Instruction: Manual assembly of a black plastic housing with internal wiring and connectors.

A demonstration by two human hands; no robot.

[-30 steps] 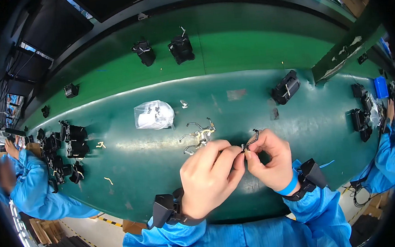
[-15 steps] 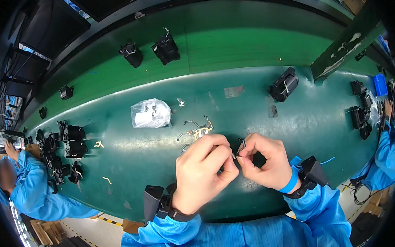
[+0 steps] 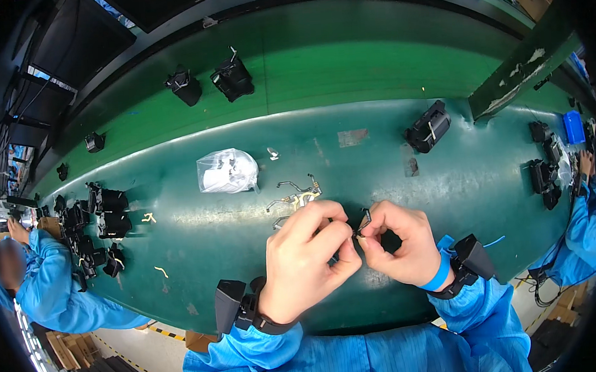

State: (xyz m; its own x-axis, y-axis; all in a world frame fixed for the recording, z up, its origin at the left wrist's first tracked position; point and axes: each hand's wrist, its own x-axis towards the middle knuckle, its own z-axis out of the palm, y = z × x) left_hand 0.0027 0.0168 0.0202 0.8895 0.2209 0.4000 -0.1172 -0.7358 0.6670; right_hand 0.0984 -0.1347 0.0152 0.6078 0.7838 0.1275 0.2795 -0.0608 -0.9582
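My left hand (image 3: pixel 311 259) and my right hand (image 3: pixel 402 242) meet above the green table, thumbs and forefingers pinched together. Between their fingertips is a short, thin black cable (image 3: pixel 365 217); its bent end stands up beside my right forefinger. The fingers cover the rest of it. Just beyond my left hand lie several similar short dark cables (image 3: pixel 292 198) with gold-coloured parts and pale yellow strips. Part of this bunch is hidden behind my left knuckles.
A clear plastic bag (image 3: pixel 227 171) with white contents lies left of the cables. A black device (image 3: pixel 428 127) rests at the back right. Two black devices (image 3: pixel 233 79) sit on the green belt (image 3: pixel 344 53) behind. More black units (image 3: pixel 112 212) stand left, near a co-worker's blue sleeve (image 3: pixel 50 269).
The belt behind has carried its black devices a little to the left. My hands keep nearly the same pose, with the cable still pinched between them.
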